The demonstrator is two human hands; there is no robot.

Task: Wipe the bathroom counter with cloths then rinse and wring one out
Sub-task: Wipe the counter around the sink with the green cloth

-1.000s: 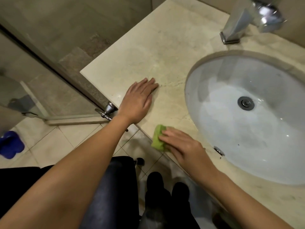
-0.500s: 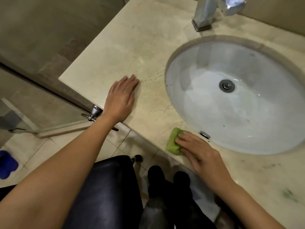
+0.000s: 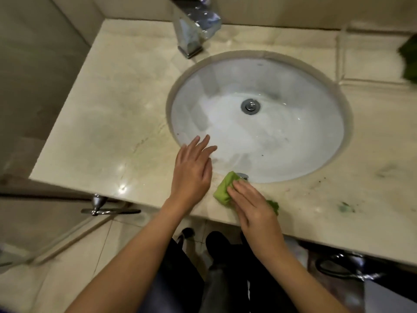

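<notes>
Between sink rim (image 3: 293, 176) and counter edge (image 3: 338, 236), green cloth (image 3: 222, 190) under right hand (image 3: 252, 208).

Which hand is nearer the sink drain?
Left. The left hand is at the basin rim, lower left of the drain; the right hand presses the green cloth on the counter by its front edge.

Bathroom: marble counter (image 3: 108, 123), sink (image 3: 293, 136), faucet (image 3: 191, 30).

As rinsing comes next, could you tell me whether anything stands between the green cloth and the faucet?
Nothing visible does: the green cloth, pressed by the right hand at the near rim, has only the bare sink between it and the faucet.
</notes>
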